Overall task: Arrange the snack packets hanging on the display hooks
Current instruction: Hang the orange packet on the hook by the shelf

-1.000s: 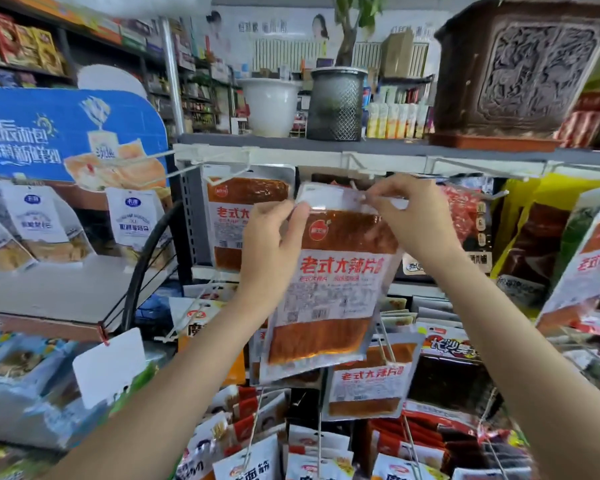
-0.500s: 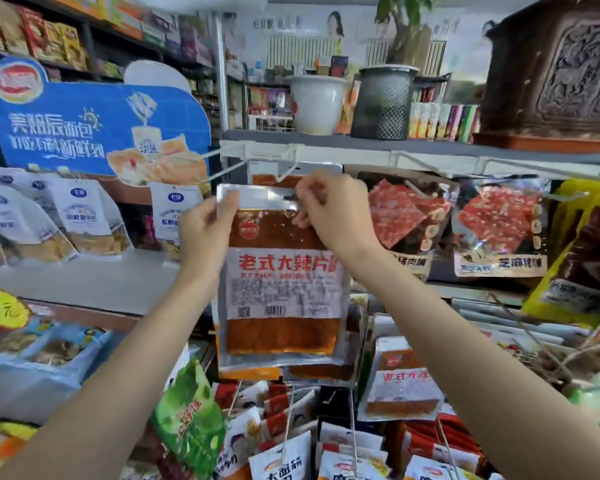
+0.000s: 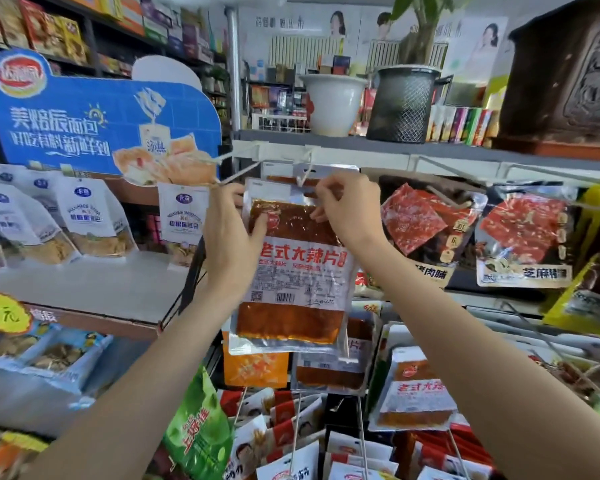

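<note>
I pinch the spicy-strip packet (image 3: 293, 271) at its top, left hand (image 3: 227, 244) and right hand (image 3: 347, 211), long axis hanging down, white hook (image 3: 303, 176) tip just above, nearer my right.

We see a grey shelf (image 3: 430, 152) bearing a white pot (image 3: 333, 103) and mesh bin (image 3: 404, 103), a radiator (image 3: 305, 51) on the poster-hung back wall.

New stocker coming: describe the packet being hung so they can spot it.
Under the grey shelf holding the white pot, find the left hand and right hand. Both hold the spicy strip packet: clear, orange-brown, white label, unlike the red meat packets beside it.
</note>
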The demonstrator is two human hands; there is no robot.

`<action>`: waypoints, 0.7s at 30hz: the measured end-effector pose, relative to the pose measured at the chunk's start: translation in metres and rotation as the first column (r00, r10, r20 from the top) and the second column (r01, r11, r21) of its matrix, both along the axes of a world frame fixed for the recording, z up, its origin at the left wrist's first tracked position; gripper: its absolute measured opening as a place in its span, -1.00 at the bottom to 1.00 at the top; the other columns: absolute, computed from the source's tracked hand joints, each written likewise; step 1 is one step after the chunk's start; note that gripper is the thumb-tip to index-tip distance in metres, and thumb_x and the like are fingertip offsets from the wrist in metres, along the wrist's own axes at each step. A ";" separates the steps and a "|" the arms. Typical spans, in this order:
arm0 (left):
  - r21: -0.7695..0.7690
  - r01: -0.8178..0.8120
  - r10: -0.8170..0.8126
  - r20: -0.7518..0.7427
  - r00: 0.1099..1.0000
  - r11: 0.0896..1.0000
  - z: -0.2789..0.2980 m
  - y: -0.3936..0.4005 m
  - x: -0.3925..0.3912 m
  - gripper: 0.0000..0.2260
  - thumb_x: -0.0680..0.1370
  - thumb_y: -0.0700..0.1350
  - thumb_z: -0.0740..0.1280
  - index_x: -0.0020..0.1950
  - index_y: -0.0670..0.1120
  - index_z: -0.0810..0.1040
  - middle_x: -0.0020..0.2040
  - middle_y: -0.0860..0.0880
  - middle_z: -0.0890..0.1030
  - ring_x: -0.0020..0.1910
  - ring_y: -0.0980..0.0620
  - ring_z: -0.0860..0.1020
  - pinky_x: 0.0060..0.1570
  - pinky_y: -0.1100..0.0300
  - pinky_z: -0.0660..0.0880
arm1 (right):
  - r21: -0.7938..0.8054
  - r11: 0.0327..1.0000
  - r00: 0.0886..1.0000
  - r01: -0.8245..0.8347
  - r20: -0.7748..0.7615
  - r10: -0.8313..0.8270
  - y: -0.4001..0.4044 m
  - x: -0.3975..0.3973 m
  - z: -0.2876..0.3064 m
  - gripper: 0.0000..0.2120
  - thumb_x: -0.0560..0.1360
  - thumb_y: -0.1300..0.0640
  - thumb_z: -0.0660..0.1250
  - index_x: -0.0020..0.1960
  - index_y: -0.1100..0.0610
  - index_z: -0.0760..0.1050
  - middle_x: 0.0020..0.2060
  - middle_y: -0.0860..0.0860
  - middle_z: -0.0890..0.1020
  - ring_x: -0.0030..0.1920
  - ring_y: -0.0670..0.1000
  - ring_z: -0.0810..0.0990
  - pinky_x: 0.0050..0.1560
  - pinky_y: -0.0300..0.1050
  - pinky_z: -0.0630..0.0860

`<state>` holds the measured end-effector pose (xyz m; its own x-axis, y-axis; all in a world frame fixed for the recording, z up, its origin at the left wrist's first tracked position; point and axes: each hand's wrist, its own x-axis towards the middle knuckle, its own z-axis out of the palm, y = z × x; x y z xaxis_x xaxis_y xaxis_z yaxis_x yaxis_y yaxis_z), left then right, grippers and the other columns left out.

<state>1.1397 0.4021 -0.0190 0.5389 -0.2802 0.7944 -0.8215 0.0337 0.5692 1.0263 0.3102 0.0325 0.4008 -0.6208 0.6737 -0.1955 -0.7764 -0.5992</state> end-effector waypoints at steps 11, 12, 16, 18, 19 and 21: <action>-0.073 -0.213 0.225 0.337 0.914 0.974 -0.003 0.004 -0.016 -0.55 0.50 -0.28 0.16 0.40 -0.17 0.29 0.45 -0.29 0.17 0.46 -0.15 0.06 0.44 -0.02 0.11 | 0.009 0.981 0.976 -0.196 0.098 0.194 0.020 -0.006 0.027 -0.82 0.51 0.33 0.26 -0.24 0.17 0.50 -0.46 0.02 0.59 -0.45 -0.08 0.64 -0.33 -0.24 0.61; -0.022 -0.253 0.243 0.377 0.894 0.967 -0.003 0.003 -0.016 -0.53 0.50 -0.26 0.13 0.43 -0.16 0.25 0.47 -0.29 0.14 0.47 -0.18 0.02 0.45 -0.07 0.07 | 0.048 0.978 0.975 -0.201 0.100 0.196 0.018 -0.004 0.029 -0.79 0.51 0.33 0.26 -0.28 0.14 0.48 -0.46 0.06 0.59 -0.46 -0.08 0.63 -0.35 -0.25 0.60; 0.111 -0.334 0.232 0.521 0.822 0.936 -0.011 -0.001 -0.013 -0.48 0.48 -0.15 0.06 0.46 -0.12 0.19 0.49 -0.24 0.13 0.48 -0.21 -0.01 0.44 -0.13 -0.04 | 0.166 0.962 0.975 -0.217 -0.005 0.221 0.011 -0.002 0.033 -0.84 0.50 0.36 0.27 -0.25 0.24 0.52 -0.42 0.13 0.60 -0.51 -0.13 0.60 -0.36 -0.26 0.61; 0.167 -0.355 0.202 0.572 0.795 0.920 -0.020 -0.007 -0.010 -0.48 0.48 -0.14 0.08 0.46 -0.12 0.21 0.49 -0.22 0.15 0.48 -0.19 0.00 0.45 -0.13 -0.04 | 0.220 0.951 0.975 -0.216 -0.004 0.222 0.006 0.001 0.028 -0.88 0.50 0.36 0.27 -0.20 0.27 0.53 -0.41 0.12 0.60 -0.48 -0.11 0.61 -0.32 -0.24 0.63; 0.213 -0.366 0.182 0.585 0.790 0.906 -0.023 -0.010 -0.008 -0.46 0.48 -0.15 0.13 0.47 -0.11 0.18 0.50 -0.20 0.14 0.49 -0.20 0.01 0.45 -0.13 -0.04 | 0.211 0.959 0.981 -0.191 0.015 0.192 0.001 0.005 0.025 -0.87 0.50 0.36 0.26 -0.20 0.26 0.52 -0.39 0.13 0.61 -0.43 -0.06 0.64 -0.27 -0.20 0.64; 0.347 -0.365 0.104 0.586 0.804 0.864 -0.025 -0.019 -0.003 -0.39 0.47 -0.15 0.24 0.49 -0.10 0.12 0.51 -0.20 0.07 0.50 -0.22 -0.03 0.44 -0.10 -0.09 | 0.086 0.993 0.996 -0.084 -0.004 0.085 -0.014 0.017 0.019 -0.87 0.50 0.35 0.23 -0.17 0.26 0.53 -0.27 0.19 0.65 -0.24 0.11 0.68 -0.12 -0.02 0.64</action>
